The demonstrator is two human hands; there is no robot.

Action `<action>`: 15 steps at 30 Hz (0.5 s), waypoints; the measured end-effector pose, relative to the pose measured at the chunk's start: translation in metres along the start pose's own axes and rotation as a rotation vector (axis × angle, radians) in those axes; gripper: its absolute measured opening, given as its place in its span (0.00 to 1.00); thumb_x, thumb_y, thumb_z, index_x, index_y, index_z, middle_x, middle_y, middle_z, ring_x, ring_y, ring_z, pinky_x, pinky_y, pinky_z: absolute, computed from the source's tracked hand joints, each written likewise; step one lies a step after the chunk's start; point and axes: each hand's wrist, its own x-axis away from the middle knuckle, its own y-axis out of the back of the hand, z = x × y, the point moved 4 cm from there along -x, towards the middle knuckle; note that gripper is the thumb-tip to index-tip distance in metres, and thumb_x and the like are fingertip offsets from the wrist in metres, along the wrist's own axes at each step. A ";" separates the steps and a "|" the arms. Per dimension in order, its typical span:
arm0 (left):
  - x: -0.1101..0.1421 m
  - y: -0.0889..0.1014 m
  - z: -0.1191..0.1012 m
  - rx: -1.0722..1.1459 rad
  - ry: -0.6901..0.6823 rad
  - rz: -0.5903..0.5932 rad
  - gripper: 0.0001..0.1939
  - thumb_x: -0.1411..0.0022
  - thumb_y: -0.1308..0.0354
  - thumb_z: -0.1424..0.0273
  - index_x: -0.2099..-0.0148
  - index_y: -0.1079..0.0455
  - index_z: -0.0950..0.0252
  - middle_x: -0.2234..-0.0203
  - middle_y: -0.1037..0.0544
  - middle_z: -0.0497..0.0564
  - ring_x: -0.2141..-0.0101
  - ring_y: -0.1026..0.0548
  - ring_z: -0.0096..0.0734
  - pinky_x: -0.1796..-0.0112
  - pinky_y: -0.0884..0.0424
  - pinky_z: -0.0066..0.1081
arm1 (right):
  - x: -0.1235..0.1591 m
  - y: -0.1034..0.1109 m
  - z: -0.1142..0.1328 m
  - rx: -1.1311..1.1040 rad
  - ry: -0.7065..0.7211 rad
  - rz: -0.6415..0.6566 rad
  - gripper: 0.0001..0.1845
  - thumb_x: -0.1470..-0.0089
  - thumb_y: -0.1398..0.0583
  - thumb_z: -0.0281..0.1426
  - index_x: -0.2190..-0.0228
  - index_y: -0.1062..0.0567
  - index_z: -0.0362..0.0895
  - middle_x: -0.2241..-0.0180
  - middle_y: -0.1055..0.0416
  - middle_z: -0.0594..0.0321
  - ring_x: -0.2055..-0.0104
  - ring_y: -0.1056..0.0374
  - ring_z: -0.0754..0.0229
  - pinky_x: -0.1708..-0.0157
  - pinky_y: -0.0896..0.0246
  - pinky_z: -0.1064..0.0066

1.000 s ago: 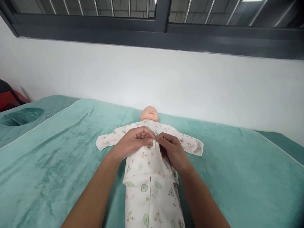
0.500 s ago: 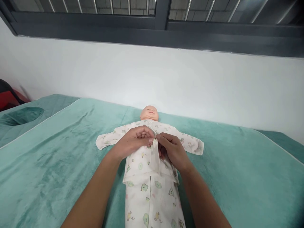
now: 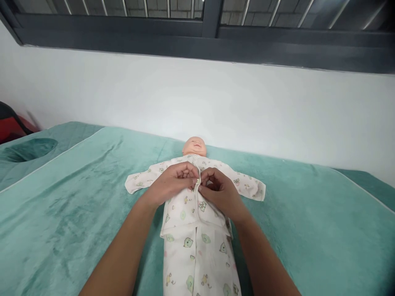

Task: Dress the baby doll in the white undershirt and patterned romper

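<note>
A baby doll (image 3: 195,146) lies on its back, head toward the wall. It wears a white long-sleeved shirt (image 3: 182,213) printed with small green and yellow animals, its sleeves spread to both sides. Matching trousers (image 3: 200,263) reach down out of the picture. My left hand (image 3: 179,179) pinches one front edge of the shirt at the chest, the fingers curled. Opposite it, my right hand (image 3: 217,189) pinches the other edge between thumb and fingers. Something small and pale, perhaps a button, shows between the fingertips, too small to be sure.
A green plush sheet (image 3: 308,222) covers the bed, with a round hole (image 3: 31,149) at the far left. Behind stands a white wall (image 3: 277,115) under a dark window frame (image 3: 138,39). A red and black object (image 3: 12,125) sits at the left edge.
My right hand has turned and shifted slightly left, its fingers lifting over the seam. The two shirt edges now meet closer together; my left hand has barely moved.
</note>
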 end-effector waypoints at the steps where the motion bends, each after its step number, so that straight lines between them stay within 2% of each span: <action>1: 0.000 0.000 0.000 -0.002 0.005 0.001 0.02 0.43 0.43 0.71 0.65 0.31 0.63 0.76 0.31 0.44 0.73 0.34 0.24 0.71 0.39 0.25 | 0.000 0.000 0.000 0.012 0.008 0.002 0.06 0.51 0.38 0.30 0.67 0.30 0.47 0.71 0.36 0.68 0.71 0.40 0.66 0.73 0.43 0.74; 7: 0.000 0.000 0.002 -0.042 -0.017 -0.017 0.06 0.40 0.43 0.66 0.66 0.37 0.62 0.76 0.36 0.43 0.74 0.38 0.23 0.73 0.43 0.24 | -0.001 0.000 -0.001 0.028 0.030 0.006 0.07 0.50 0.38 0.29 0.66 0.30 0.47 0.71 0.37 0.69 0.70 0.40 0.66 0.71 0.44 0.74; 11: 0.000 0.000 0.000 -0.102 -0.048 -0.007 0.08 0.38 0.44 0.63 0.65 0.36 0.62 0.75 0.36 0.43 0.73 0.38 0.24 0.72 0.42 0.25 | 0.000 0.000 0.000 0.049 0.019 0.002 0.08 0.49 0.38 0.29 0.65 0.31 0.47 0.71 0.38 0.69 0.71 0.41 0.67 0.71 0.45 0.74; 15: 0.001 -0.002 0.000 -0.174 -0.009 -0.007 0.11 0.41 0.42 0.60 0.63 0.35 0.61 0.73 0.35 0.44 0.71 0.37 0.25 0.72 0.41 0.26 | 0.000 -0.003 0.003 0.063 0.008 -0.007 0.07 0.49 0.39 0.29 0.66 0.32 0.47 0.71 0.38 0.69 0.71 0.41 0.66 0.72 0.45 0.75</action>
